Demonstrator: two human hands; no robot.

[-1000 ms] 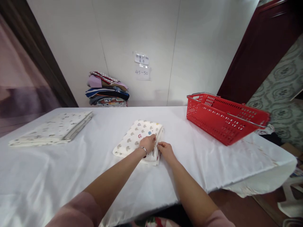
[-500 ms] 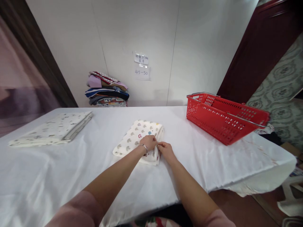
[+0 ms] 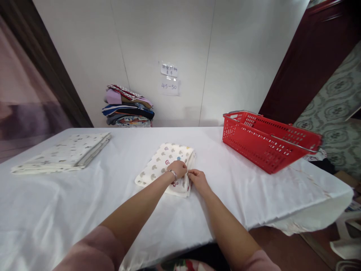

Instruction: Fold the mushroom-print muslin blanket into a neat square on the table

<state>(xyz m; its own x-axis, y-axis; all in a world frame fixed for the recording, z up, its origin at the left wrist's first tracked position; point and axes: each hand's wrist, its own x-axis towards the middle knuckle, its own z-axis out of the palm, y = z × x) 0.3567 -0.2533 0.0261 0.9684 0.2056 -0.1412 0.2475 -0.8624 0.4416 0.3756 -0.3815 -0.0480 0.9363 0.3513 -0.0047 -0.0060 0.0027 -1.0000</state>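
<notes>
A folded white cloth with a mushroom print [image 3: 160,165] lies in the middle of the white-covered table [image 3: 84,203]. My left hand [image 3: 178,169] rests on the cloth's right part, fingers curled and pinching its edge; a bracelet circles the wrist. My right hand [image 3: 197,177] sits just beside it at the cloth's right edge, fingers closed on the same edge. The two hands almost touch.
A second folded printed cloth [image 3: 63,152] lies at the table's far left. A red plastic basket [image 3: 267,139] stands at the right rear. A stack of folded fabrics [image 3: 128,107] sits against the wall behind. The table's edge drops off on the right.
Both hands stay at the cloth's right edge; my left hand has shifted slightly towards the right hand. Nothing else has moved.
</notes>
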